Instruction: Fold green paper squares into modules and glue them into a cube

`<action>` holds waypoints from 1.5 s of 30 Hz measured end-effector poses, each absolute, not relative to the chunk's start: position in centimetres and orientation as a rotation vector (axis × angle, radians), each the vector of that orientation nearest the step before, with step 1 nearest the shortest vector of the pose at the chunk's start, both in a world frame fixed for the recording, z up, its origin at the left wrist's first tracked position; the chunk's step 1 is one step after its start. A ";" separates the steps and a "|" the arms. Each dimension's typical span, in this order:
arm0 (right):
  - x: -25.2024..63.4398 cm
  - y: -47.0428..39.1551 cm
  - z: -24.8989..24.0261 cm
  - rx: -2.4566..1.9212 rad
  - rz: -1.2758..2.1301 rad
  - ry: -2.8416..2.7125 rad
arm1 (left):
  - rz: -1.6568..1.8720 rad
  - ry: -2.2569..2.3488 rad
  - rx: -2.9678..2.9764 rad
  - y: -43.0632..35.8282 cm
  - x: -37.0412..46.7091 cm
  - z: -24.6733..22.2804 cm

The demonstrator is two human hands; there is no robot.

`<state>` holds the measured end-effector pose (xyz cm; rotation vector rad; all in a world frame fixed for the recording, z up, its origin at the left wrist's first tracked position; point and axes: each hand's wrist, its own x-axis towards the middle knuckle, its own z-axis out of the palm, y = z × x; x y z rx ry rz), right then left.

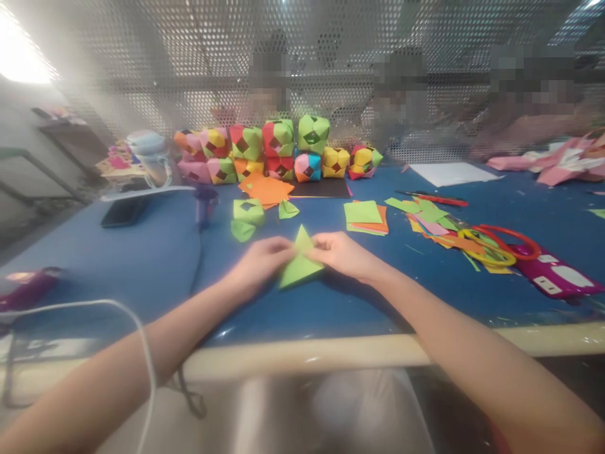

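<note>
Between my hands is a light green sheet of origami paper (pixel 301 265), folded to a triangular shape with one point facing away from me. My left hand (pixel 267 257) pinches its left edge, and my right hand (pixel 338 252) pinches the right edge. Just beyond, to the left, lie a partly assembled green paper piece (pixel 248 212) and a small folded green unit (pixel 288 209). Another folded green unit (pixel 242 230) sits close to my left hand. A stack of square paper (pixel 363 214), green on top with orange below, rests past my right hand.
Finished multicoloured paper balls (pixel 278 140) stand in two rows at the back, by a perforated metal screen. At right are paper scraps (pixel 432 217), yellow-handled scissors (pixel 491 251) and a purple power strip (pixel 558 272). A glue gun (pixel 204 205) and a phone (pixel 123 213) lie left. A white cable (pixel 142 340) crosses my left forearm.
</note>
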<state>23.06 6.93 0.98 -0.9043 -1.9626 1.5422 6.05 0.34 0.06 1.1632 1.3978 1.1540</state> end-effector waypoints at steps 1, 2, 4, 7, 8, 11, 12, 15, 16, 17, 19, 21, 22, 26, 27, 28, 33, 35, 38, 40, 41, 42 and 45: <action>23.1 6.8 1.1 -0.889 1.588 -1.931 | 1.161 1.380 1.136 0.4 6.0 0.0; 23.0 6.7 1.2 -0.877 1.634 -1.894 | 1.170 1.356 1.103 0.5 6.0 -0.1; 23.0 6.7 1.4 -0.868 1.696 -1.837 | 1.184 1.299 1.034 0.6 6.0 -0.1; 22.9 7.0 1.3 -0.925 1.594 -1.823 | 1.217 1.277 0.972 0.8 5.9 0.1; 22.9 7.1 1.2 -0.960 1.523 -1.825 | 1.241 1.306 0.975 0.8 5.8 0.1; 22.9 7.3 0.9 -1.043 1.310 -1.833 | 1.301 1.415 1.075 0.7 5.8 0.1; 22.9 7.3 0.8 -1.051 1.247 -1.843 | 1.292 1.433 1.136 0.6 5.9 0.1; 22.6 7.1 0.5 -1.034 1.123 -1.863 | 1.197 1.439 1.347 0.1 6.6 0.1; 22.5 7.0 0.4 -1.028 1.112 -1.867 | 1.166 1.449 1.408 -0.1 6.9 0.1; 22.4 6.9 0.2 -1.021 1.111 -1.868 | 1.147 1.466 1.454 -0.3 7.1 0.1; 22.2 6.9 0.0 -1.008 1.128 -1.869 | 1.155 1.505 1.486 -0.4 7.4 0.1; 22.3 7.0 -0.2 -1.004 1.144 -1.862 | 1.207 1.516 1.447 -0.2 7.2 0.0; 22.3 7.0 -0.2 -1.002 1.150 -1.863 | 1.235 1.503 1.411 0.0 7.0 -0.2; 22.8 7.3 0.0 -0.999 1.180 -1.983 | 1.283 1.474 1.312 0.6 6.0 -0.7; 22.9 7.3 0.2 -1.002 1.180 -2.037 | 1.272 1.490 1.319 0.7 5.8 -0.7; 23.1 7.4 0.3 -1.016 1.165 -2.092 | 1.252 1.518 1.338 0.7 5.7 -0.7; 23.6 7.9 0.2 -1.165 0.815 -2.324 | 1.031 1.758 1.646 0.9 5.0 -0.5; 23.6 8.1 -0.2 -1.147 0.655 -2.400 | 0.906 1.853 1.826 1.1 4.6 -0.6; 23.3 8.5 -1.1 -1.043 0.531 -2.465 | 0.764 1.890 1.969 1.6 4.1 -1.0; 22.9 8.7 -1.5 -0.995 0.571 -2.447 | 0.731 1.861 2.002 1.9 3.8 -1.2; 22.8 8.8 -1.7 -0.980 0.631 -2.415 | 0.724 1.843 2.019 2.0 3.8 -1.2; 22.6 8.8 -1.9 -0.970 0.711 -2.369 | 0.720 1.825 2.039 2.1 3.7 -1.3; 22.1 8.9 -2.1 -0.977 0.967 -2.196 | 0.711 1.774 2.115 2.2 3.7 -1.3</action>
